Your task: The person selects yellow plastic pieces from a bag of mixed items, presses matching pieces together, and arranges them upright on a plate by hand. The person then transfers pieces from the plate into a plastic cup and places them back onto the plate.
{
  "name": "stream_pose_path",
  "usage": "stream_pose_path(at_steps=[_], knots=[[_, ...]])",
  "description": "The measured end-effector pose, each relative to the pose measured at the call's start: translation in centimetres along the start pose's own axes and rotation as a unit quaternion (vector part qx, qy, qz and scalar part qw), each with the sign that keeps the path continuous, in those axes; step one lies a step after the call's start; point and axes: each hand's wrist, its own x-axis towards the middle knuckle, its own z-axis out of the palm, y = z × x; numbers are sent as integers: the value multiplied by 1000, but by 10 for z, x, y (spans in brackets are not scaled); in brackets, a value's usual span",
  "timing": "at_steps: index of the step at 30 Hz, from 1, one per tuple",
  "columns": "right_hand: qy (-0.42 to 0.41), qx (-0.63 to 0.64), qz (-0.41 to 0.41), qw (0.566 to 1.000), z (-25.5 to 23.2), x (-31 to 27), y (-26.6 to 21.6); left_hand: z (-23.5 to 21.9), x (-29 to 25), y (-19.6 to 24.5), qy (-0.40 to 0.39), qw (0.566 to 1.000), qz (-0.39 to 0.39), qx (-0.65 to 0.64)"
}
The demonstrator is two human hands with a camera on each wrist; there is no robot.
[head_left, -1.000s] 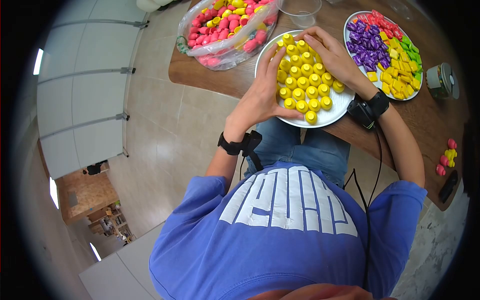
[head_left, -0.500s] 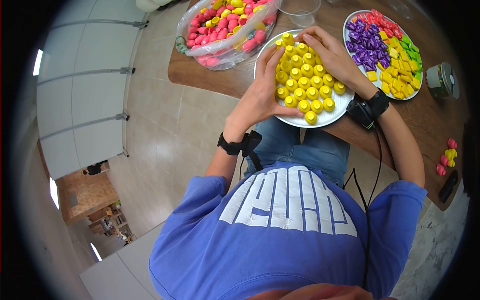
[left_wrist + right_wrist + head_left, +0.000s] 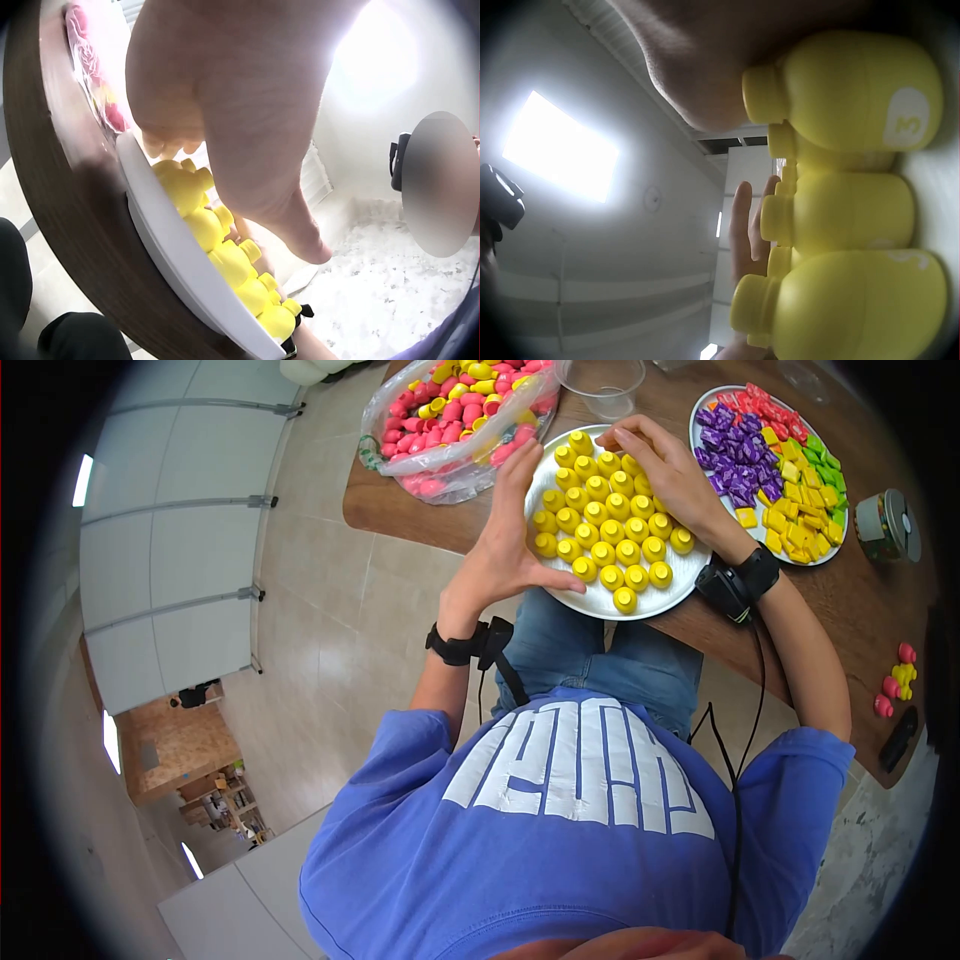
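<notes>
Many small yellow bottles [image 3: 611,532] with narrow caps stand upright, packed together on a round white plate [image 3: 672,582]. In the right wrist view a bottle [image 3: 855,94] bears a white patch with a 3. My left hand [image 3: 503,550] is at the plate's left rim, fingers extended and thumb spread, a small gap from the nearest bottles. My right hand [image 3: 672,478] curves loosely along the far right side of the group, fingertips over the plate's far rim. In the left wrist view, a row of bottles [image 3: 229,259] shows beneath the left hand [image 3: 240,97].
A clear bag [image 3: 460,425] of pink and yellow capsule-like pieces lies at the far left. Beyond the plate is a clear plastic cup [image 3: 605,390]. To the right are an oval plate of wrapped sweets [image 3: 745,455], a lidded jar [image 3: 885,525] and several pink and yellow pieces [image 3: 895,682].
My left hand has drawn away leftward from the bottles, uncovering those on the left side. The right hand stays in nearly the same place beside the group.
</notes>
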Motion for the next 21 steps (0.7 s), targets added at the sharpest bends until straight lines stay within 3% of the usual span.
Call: stream_pose_path(at_steps=[3, 5, 6, 8, 9, 11, 17, 21], knots=[[10, 16, -6, 1000, -1, 0, 1, -13, 7, -17, 38, 997, 10, -64], [15, 15, -5, 1000, -2, 0, -2, -25, 16, -37, 129, 987, 3, -97], [19, 12, 0, 1000, -2, 0, -3, -32, 23, -45, 129, 987, 5, -97], [24, 8, 0, 1000, -2, 0, -3, -50, 42, -62, 211, 963, -119, -115], [25, 10, 0, 1000, -2, 0, -1, -59, 51, -77, 211, 964, -115, -113], [31, 11, -4, 999, -2, 1, 0, -73, 66, -112, 226, 967, -114, 39], [27, 32, 14, 999, -1, 1, -3, -89, 106, -169, 144, 949, -118, 256], [32, 24, 15, 999, 0, 0, -4, -91, 122, -199, 69, 941, -187, 274]])
